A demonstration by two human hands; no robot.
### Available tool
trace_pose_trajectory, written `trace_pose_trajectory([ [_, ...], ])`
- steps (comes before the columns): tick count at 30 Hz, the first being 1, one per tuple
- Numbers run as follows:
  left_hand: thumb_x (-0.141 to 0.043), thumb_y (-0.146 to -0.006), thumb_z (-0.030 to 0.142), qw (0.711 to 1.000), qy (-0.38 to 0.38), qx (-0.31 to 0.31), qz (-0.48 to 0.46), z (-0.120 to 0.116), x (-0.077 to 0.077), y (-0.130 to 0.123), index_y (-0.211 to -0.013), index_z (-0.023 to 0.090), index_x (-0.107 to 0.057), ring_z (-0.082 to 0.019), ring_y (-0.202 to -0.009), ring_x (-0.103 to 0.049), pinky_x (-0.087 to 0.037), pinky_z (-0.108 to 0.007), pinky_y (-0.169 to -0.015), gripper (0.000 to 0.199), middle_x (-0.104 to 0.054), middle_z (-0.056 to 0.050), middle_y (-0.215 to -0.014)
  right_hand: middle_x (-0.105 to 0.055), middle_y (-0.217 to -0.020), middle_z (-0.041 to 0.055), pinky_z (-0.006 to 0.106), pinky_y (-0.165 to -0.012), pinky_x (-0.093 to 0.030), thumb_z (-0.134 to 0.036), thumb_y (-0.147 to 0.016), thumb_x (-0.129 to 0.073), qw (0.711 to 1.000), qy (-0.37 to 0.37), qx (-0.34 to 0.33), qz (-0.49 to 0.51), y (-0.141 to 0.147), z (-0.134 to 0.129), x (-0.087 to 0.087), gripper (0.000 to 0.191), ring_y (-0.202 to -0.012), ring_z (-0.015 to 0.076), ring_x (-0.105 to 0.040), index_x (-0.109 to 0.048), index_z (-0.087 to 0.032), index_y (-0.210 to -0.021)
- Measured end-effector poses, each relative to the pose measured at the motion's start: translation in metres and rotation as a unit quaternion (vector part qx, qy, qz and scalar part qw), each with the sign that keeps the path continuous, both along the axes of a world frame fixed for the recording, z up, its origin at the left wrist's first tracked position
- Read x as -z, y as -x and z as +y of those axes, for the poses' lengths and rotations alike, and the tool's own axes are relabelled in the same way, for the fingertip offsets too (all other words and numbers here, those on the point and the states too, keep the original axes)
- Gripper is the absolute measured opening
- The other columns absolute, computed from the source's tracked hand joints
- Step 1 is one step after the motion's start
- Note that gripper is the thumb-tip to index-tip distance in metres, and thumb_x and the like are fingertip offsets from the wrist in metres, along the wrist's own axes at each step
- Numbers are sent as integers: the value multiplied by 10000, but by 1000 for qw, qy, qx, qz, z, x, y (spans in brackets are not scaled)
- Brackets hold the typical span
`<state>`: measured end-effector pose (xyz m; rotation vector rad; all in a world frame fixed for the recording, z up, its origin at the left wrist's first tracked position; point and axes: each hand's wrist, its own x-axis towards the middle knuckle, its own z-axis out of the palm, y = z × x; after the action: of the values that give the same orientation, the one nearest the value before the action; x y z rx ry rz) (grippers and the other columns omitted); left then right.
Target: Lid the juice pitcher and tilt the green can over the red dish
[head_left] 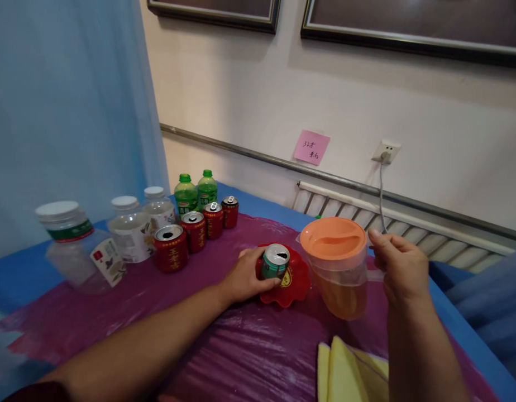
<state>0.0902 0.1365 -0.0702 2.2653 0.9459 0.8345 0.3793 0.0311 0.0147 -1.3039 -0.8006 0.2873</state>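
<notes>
left hand wraps around an opened green can standing on a red dish. right hand is closed on the handle of a clear pitcher with an orange lid, lifted just beside the dish. red cans line up further left on the purple cloth.
</notes>
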Motion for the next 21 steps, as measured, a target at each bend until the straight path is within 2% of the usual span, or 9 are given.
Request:
trace_pose_trajectory([
  [6,-830,-702,455,1000,-4,17,-2,1,4,0,-1351,233,-562,-350,-1253,-591,-367,-494,-1109,736,-669,-83,-1366,-414,-479,-66,230,-451,-240,-575,-657,-854,999,24,15,-33,-2,-2,2,485,-487,83,-331,-586,-179,-582],
  [21,-842,-692,440,1000,1,18,-8,3,7,0,-1358,268,-590,-346,-1261,-595,-384,-481,-1100,733,-671,-70,-1379,-387,-506,-60,248,-472,-223,-556,-687,-832,996,59,-20,-66,0,1,6,472,-513,92,-305,-570,-183,-560],
])
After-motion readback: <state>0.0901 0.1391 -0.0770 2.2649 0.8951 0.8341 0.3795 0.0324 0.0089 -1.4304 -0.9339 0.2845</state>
